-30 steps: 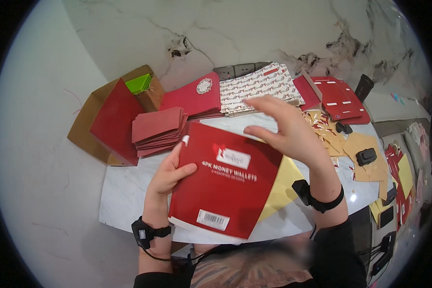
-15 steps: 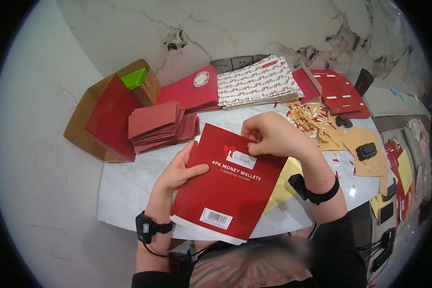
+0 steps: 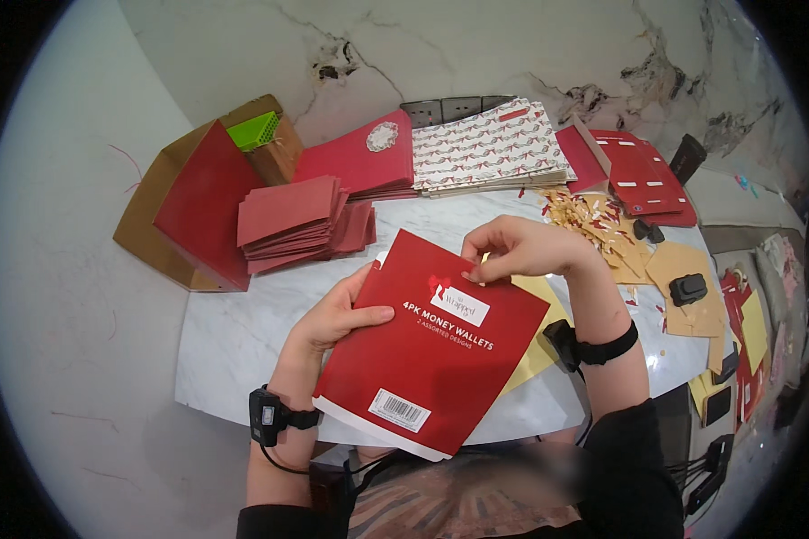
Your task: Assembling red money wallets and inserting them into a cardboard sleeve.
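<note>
Right hand (image 3: 521, 249) has come in, over the last second, from above the flat, red, rectangular paper packet (image 3: 427, 368) to its upper edge. Fingertips bunched there; cannot tell whether they grip anything. Left hand (image 3: 337, 314) grasps the packet's left edge, thumb on front, fingers hidden behind. Packet count: one, tilted above the white marbled tabletop (image 3: 229, 350), partly covering pale yellow paper (image 3: 534, 352). Dusty-red paper envelopes (image 3: 288, 216): one pile, overlapping, uncountable. Black wrist straps (image 3: 609, 345): two.
</note>
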### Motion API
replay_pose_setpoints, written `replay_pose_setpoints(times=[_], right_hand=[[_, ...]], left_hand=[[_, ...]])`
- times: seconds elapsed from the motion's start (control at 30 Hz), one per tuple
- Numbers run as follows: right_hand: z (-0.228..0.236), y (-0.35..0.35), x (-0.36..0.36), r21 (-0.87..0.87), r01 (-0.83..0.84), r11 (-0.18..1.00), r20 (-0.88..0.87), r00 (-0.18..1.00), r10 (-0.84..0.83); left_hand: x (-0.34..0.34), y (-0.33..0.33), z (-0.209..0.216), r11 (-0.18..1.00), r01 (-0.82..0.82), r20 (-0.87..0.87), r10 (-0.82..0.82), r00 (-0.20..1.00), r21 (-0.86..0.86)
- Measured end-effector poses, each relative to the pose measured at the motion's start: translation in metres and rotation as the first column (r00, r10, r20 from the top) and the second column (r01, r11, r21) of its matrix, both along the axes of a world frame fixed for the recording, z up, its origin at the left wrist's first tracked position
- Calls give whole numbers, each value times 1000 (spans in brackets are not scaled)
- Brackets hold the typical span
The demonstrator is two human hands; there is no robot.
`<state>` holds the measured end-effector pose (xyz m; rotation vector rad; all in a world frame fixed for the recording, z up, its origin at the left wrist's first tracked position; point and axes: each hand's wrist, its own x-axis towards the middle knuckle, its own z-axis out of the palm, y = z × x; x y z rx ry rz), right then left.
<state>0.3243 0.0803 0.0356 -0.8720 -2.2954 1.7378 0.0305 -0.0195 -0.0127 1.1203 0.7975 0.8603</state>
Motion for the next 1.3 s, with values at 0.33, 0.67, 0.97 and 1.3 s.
replay_pose_setpoints(times=[0.33, 0.67, 0.97, 1.3], right_hand=[[3, 12, 11, 224, 318, 921, -197, 940, -277], [-40, -5, -13, 540, -88, 837, 411, 896, -171], [-63, 36, 23, 634, -8, 773, 481, 787, -386], [-75, -17, -43, 498, -317, 807, 308, 935, 178]], left_hand=[[-12, 7, 3, 972, -224, 351, 236, 906, -75], [-21, 30, -26, 913, 256, 845, 150, 513, -318], [9, 20, -13, 669, 20, 342, 353, 871, -743], [-12, 31, -44, 811, -69, 339, 317, 886, -580]])
